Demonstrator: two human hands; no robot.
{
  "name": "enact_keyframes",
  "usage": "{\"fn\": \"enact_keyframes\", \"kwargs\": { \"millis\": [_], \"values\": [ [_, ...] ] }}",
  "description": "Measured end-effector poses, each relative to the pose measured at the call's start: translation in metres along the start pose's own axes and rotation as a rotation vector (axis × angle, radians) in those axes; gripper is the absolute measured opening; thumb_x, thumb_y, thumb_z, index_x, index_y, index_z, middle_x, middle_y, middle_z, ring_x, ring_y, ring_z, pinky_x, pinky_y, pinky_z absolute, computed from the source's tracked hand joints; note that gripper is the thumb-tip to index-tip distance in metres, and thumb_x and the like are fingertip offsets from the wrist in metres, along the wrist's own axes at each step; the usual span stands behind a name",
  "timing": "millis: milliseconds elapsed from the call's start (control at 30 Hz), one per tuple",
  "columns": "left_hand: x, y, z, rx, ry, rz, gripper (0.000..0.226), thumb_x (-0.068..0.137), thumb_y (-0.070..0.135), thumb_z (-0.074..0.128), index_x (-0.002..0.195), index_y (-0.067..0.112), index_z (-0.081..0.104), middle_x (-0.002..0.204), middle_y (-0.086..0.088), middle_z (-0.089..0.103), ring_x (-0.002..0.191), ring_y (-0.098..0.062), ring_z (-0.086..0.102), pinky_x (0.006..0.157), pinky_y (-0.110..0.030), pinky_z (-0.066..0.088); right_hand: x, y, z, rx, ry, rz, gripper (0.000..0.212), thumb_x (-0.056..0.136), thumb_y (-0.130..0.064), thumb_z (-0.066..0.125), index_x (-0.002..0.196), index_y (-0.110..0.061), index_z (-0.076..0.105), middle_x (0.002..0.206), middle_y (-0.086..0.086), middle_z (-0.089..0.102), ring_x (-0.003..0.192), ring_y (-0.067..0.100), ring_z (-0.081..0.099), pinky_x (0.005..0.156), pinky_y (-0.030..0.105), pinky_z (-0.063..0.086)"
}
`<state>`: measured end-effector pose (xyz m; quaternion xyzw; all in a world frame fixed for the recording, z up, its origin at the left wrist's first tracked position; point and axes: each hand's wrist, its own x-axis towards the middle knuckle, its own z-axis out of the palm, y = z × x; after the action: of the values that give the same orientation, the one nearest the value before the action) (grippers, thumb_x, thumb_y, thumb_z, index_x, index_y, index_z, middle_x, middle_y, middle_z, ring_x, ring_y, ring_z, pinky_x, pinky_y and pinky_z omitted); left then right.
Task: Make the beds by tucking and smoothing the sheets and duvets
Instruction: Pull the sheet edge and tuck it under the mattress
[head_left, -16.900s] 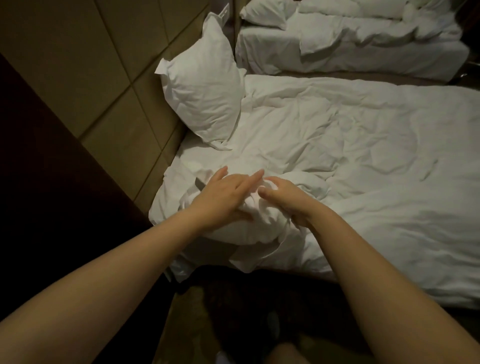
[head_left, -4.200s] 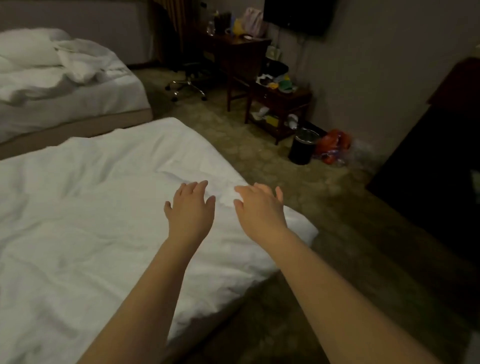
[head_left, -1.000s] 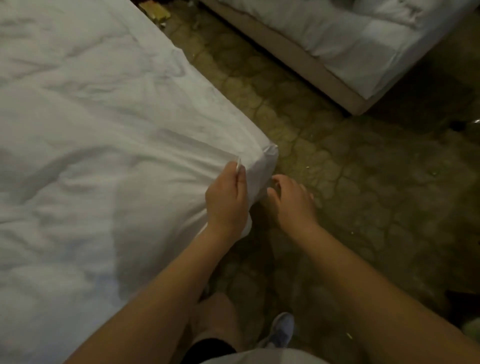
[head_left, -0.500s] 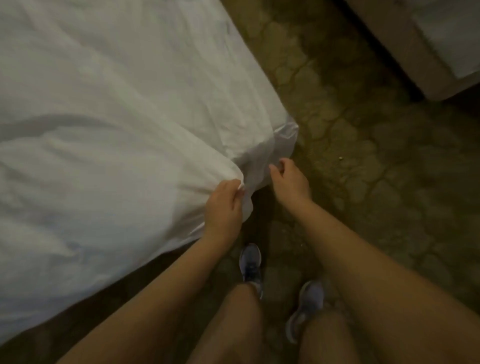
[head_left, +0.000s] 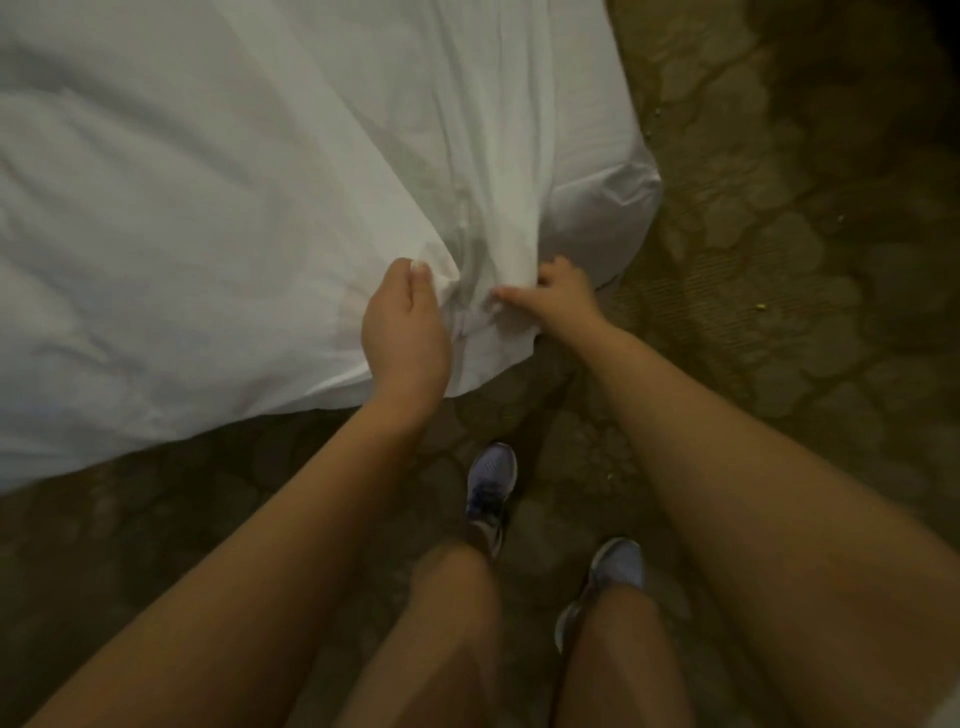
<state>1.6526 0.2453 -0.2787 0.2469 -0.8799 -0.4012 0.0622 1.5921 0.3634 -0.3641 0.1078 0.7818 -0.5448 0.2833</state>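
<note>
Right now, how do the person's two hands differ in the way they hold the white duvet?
The left hand grips the duvet with fingers wrapped under a bunched fold; the right hand pinches the hem, thumb stretched leftward. The left hand sits farther from the mattress corner, the right hand beside it. Both hold the same hanging edge.

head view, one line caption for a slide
Left hand and right hand grip the white duvet at the bed corner, above patterned carpet.
</note>
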Motion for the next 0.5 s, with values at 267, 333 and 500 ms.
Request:
{"fn": "enact_keyframes", "kwargs": {
  "millis": [267,333,500],
  "values": [
    [-0.056,0.035,-0.066,-0.185,0.075,-0.155,0.04,0.1,0.016,0.036,0.061,0.019,0.027,0.061,0.005,0.029,0.051,-0.003,0.028,0.058,-0.024,0.025,-0.111,-0.039,-0.001,0.304,0.002,-0.081,0.012,0.097,-0.016,0.052,0.107,-0.013,0.046,0.092,-0.006,0.054,0.086,0.012,0.055,0.069,0.021,0.049],
    [-0.075,0.061,-0.085,-0.291,0.105,-0.18,0.038,0.099,0.015,0.036,0.062,0.019,0.028,0.062,0.007,0.03,0.051,-0.002,0.027,0.057,-0.022,0.026,-0.138,-0.075,-0.018,0.398,-0.01,-0.105,0.012,0.098,-0.017,0.051,0.108,-0.011,0.048,0.091,-0.007,0.055,0.08,0.005,0.054,0.06,0.012,0.047],
    [-0.131,0.146,-0.126,-0.34,0.043,-0.005,0.032,0.1,0.017,0.037,0.068,0.02,0.04,0.065,0.008,0.04,0.057,0.0,0.038,0.058,-0.021,0.032,-0.208,-0.175,-0.05,0.567,-0.13,-0.155,0.016,0.097,-0.01,0.05,0.106,-0.005,0.062,0.098,0.012,0.067,0.091,0.026,0.065,0.085,0.039,0.054]
  ]
}}
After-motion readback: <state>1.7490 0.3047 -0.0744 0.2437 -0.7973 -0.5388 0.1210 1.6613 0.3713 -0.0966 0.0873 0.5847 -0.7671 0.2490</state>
